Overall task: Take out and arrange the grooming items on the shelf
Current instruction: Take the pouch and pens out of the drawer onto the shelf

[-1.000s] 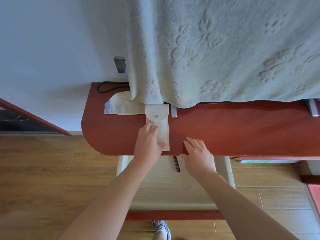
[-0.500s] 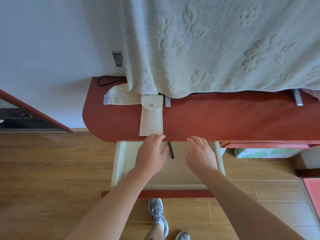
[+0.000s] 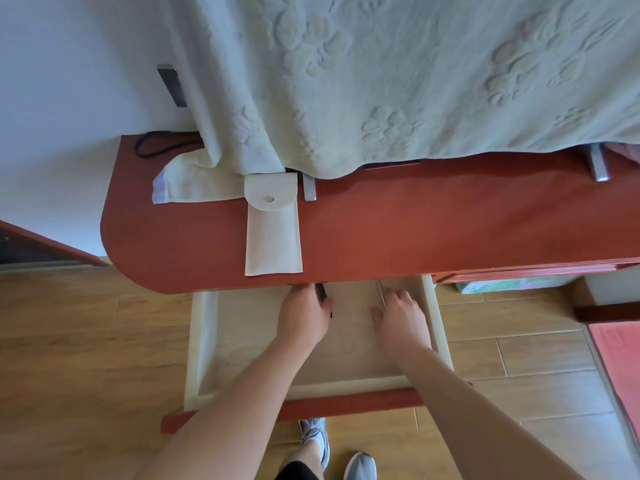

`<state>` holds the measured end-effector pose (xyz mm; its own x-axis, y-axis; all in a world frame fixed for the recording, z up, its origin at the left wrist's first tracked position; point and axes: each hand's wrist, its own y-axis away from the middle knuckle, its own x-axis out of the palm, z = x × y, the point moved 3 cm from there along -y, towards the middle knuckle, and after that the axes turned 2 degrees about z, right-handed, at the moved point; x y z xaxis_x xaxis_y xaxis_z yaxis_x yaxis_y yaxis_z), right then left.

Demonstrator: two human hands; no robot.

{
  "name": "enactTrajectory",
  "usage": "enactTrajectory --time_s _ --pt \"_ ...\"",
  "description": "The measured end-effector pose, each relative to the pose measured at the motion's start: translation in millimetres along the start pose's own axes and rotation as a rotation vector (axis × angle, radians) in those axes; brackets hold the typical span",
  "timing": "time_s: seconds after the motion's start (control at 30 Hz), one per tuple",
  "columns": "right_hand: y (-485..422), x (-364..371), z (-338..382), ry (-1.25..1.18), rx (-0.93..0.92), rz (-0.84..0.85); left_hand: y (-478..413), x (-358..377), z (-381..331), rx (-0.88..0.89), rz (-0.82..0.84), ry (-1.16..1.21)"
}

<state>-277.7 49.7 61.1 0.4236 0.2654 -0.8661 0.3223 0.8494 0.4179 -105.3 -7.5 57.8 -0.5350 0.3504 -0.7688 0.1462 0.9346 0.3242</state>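
The drawer stands pulled out below the red shelf. Inside it my left hand touches a thin dark item, fingers partly hidden; if they grip it, I cannot tell. My right hand lies empty, fingers loosely spread. On the shelf above the drawer lies the cream pouch, flap closed.

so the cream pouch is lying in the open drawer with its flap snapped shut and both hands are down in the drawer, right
Not quite. The head view shows the cream pouch lying on the red shelf top, not in the open drawer. Its flap does look snapped shut, and the left hand and right hand are both down in the drawer.
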Motion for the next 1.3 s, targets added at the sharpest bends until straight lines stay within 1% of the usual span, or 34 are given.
enactTrajectory --time_s 0.1,0.2,0.4,0.53,0.73,0.93,1.13,1.3 --pt "-12 8 -2 -0.016 0.016 0.010 -15 14 0 0.003 -0.003 0.041" --pt "-19 12 -3 -0.038 -0.018 -0.004 -21 24 3 0.039 -0.019 0.047" --pt "-25 19 -5 -0.050 -0.050 -0.044 -23 29 6 0.002 -0.036 0.041" --pt "-24 19 -5 -0.063 -0.039 -0.048 -17 27 8 -0.017 -0.029 0.024" --pt "1 5 0 -0.059 -0.038 -0.035 14 13 2 -0.046 0.011 -0.005" --pt "33 -20 3 -0.059 -0.133 -0.057 57 -11 -18 -0.087 0.031 0.048" --pt "65 -43 -3 -0.035 -0.182 -0.094 92 -34 -40 -0.081 -0.010 0.057" --pt "83 -63 -4 -0.120 -0.226 -0.175 108 -42 -63 -0.043 -0.037 0.109"
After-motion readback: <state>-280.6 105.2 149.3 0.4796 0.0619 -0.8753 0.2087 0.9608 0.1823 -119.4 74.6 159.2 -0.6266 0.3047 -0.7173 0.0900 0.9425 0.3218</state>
